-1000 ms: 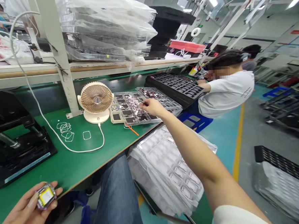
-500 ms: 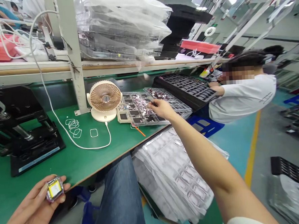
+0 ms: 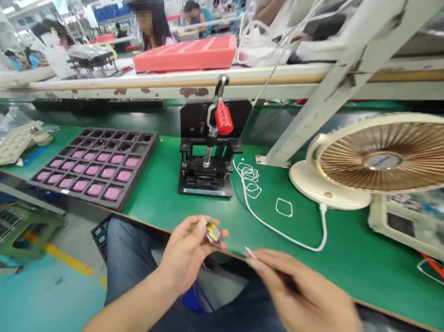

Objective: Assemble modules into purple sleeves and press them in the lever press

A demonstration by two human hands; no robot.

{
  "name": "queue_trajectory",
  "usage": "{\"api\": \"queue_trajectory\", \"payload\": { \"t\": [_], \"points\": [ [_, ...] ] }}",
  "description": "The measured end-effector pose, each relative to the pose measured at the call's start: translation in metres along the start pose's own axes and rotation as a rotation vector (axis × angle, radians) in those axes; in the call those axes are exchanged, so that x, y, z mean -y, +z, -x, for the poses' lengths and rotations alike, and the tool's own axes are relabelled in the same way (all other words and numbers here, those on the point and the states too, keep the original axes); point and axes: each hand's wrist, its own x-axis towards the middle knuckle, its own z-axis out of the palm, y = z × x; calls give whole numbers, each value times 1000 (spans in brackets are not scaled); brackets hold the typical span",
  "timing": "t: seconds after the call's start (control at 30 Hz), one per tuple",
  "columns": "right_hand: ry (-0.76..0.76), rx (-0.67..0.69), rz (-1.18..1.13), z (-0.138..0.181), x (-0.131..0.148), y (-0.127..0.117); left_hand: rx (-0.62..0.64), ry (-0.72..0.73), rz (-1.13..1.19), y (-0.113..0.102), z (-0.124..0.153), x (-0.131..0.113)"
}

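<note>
My left hand [image 3: 191, 250] is closed on a small square device casing [image 3: 213, 232], its open side showing a silvery block with yellow edges. Close by on the right, my right hand [image 3: 305, 291] is blurred by motion, its thumb and fingers pinched together. A slim dark tweezers-like tool [image 3: 287, 280] shows within that hand, and a small pale piece [image 3: 251, 253] sticks out past the fingertips. A short gap separates this piece from the casing. Both hands are at the front edge of the green table [image 3: 151, 185].
A black toggle press [image 3: 206, 162] with a red handle stands behind my hands. To the left lies a dark tray [image 3: 140, 178] of pink-covered pieces. White loops [image 3: 283, 207], a cable [image 3: 265, 227] and a beige fan [image 3: 332, 184] are on the right, beside a parts tray [image 3: 383, 221].
My view has swung left. My right hand has come back from the trays of small parts, bringing a pale piece close to the casing, which my left hand still holds.
</note>
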Motion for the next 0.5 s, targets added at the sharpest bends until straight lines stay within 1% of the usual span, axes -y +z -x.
{"api": "queue_trajectory", "payload": {
  "t": [0.07,0.1,0.17,0.27,0.37,0.5],
  "points": [
    [-49,58,-131,-9,27,37,-48,51,-2,-3,7,-4],
    [-66,75,-177,-14,33,49,-69,69,-1,-5,9,-6],
    [-92,85,-223,-18,37,63,-106,96,4,-10,12,-9],
    [-124,86,-213,-17,34,70,-129,135,-19,-16,13,-11],
    [-124,81,-185,-15,31,70,-112,177,-69,-20,13,-10],
    [-143,75,-143,-14,31,69,-81,169,-95,-21,14,-7]
  ]
}}
